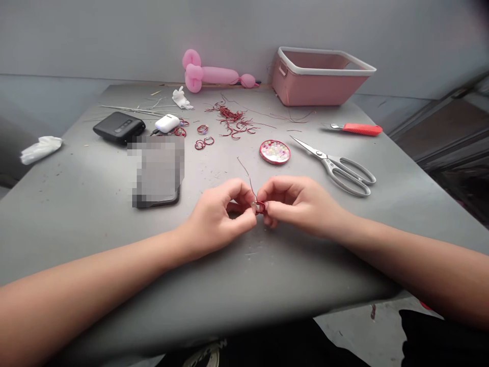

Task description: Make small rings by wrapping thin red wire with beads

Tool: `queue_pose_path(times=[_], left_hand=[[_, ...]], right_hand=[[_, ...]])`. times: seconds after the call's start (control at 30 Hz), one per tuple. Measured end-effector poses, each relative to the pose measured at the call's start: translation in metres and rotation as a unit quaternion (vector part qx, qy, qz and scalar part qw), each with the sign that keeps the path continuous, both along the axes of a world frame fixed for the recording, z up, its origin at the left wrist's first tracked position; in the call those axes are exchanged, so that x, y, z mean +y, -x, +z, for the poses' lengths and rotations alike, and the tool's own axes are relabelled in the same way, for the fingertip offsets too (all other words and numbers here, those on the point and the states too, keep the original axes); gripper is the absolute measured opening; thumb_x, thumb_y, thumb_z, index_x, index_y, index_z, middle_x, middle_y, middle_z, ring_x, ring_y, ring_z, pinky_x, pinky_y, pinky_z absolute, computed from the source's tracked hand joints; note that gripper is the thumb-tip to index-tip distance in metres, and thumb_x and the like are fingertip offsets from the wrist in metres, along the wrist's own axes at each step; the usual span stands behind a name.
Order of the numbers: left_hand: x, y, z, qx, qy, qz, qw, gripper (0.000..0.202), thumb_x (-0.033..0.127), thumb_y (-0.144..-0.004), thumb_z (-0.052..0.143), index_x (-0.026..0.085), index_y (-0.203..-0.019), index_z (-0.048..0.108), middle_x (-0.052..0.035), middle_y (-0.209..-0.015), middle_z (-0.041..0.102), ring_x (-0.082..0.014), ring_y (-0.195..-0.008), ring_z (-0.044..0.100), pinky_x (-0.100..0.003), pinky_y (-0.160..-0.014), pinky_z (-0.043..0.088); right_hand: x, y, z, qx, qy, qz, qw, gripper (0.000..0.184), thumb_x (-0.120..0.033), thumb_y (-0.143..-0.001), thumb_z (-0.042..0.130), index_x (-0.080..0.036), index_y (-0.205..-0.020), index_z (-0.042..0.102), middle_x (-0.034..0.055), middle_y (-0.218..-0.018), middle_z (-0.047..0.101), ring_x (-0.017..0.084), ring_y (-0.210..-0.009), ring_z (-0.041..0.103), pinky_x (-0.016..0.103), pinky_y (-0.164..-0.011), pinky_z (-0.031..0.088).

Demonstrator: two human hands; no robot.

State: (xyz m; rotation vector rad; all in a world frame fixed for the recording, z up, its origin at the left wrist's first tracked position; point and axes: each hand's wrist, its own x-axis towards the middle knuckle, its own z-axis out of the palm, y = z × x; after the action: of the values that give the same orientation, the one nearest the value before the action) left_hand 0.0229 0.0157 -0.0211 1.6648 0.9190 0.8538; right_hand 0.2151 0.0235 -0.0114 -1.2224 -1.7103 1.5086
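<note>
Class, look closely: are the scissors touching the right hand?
Apart: the head view shows a strip of table between the scissors and the right hand.

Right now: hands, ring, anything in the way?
Left hand and right hand both pinching small red ring. Thin wire jutting out between hands. Bead dish and scissors beyond, clear of both hands.

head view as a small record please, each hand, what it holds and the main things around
left hand: fingertip grip on a small red ring
right hand: fingertips at the same ring's right side
wire end: thin, rising from between the hands
beyond hands: round dish of beads
right side: scissors, red-handled tool
far edge: pink bin, pink balloon
far middle: reddish wire pieces, loose
</note>
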Motion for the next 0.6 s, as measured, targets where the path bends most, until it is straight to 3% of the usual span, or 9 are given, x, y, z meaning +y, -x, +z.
queue_pose_path(times=[0.13, 0.37, 0.43, 0.5, 0.6], left_hand=[[-0.0009, 0.0000, 0.0007, 0.012, -0.032, -0.005, 0.999, 0.008, 0.013, -0.077, 0.060, 0.017, -0.080, 0.054, 0.0017, -0.077, 0.057, -0.0095, -0.070, 0.056, -0.022, -0.064, 0.049], [0.0002, 0.0014, -0.0004, 0.032, -0.041, -0.043, 0.998, 0.012, 0.023, -0.088, 0.058, 0.015, -0.080, 0.056, 0.0018, -0.072, 0.059, -0.0075, -0.064, 0.054, -0.020, -0.060, 0.044], [0.0008, 0.0019, -0.0016, 0.036, -0.040, -0.029, 0.998, 0.014, 0.025, -0.088, 0.059, 0.015, -0.078, 0.055, 0.0020, -0.070, 0.058, -0.0075, -0.061, 0.051, -0.021, -0.057, 0.042], [0.0013, 0.0022, -0.0028, 0.029, -0.037, -0.012, 0.999, 0.015, 0.026, -0.087, 0.060, 0.016, -0.078, 0.053, 0.0019, -0.070, 0.056, -0.0080, -0.062, 0.050, -0.021, -0.056, 0.041], [0.0020, 0.0018, -0.0044, 0.003, -0.021, -0.003, 1.000, 0.016, 0.028, -0.087, 0.061, 0.017, -0.081, 0.052, 0.0016, -0.074, 0.056, -0.0088, -0.065, 0.052, -0.022, -0.059, 0.044]], right_hand=[[0.0021, -0.0018, -0.0005, 0.039, 0.100, 0.003, 0.994, 0.005, -0.013, -0.077, 0.055, -0.017, -0.079, 0.056, -0.0015, -0.062, 0.064, 0.010, -0.054, 0.061, 0.020, -0.053, 0.050], [0.0038, -0.0081, 0.0043, -0.014, 0.064, 0.094, 0.993, 0.006, -0.012, -0.077, 0.056, -0.018, -0.079, 0.056, -0.0026, -0.063, 0.065, 0.010, -0.057, 0.061, 0.021, -0.056, 0.050], [0.0025, -0.0085, 0.0041, -0.038, 0.005, 0.084, 0.996, 0.006, -0.013, -0.078, 0.057, -0.018, -0.080, 0.059, -0.0013, -0.065, 0.066, 0.011, -0.059, 0.061, 0.023, -0.056, 0.050], [0.0000, -0.0080, 0.0025, -0.068, -0.127, 0.055, 0.988, 0.006, -0.014, -0.078, 0.058, -0.017, -0.080, 0.063, 0.0007, -0.069, 0.067, 0.012, -0.062, 0.062, 0.024, -0.058, 0.049], [-0.0045, -0.0059, -0.0014, -0.099, -0.312, 0.013, 0.945, 0.007, -0.013, -0.079, 0.059, -0.017, -0.079, 0.065, 0.0020, -0.073, 0.068, 0.011, -0.064, 0.061, 0.025, -0.062, 0.049]])
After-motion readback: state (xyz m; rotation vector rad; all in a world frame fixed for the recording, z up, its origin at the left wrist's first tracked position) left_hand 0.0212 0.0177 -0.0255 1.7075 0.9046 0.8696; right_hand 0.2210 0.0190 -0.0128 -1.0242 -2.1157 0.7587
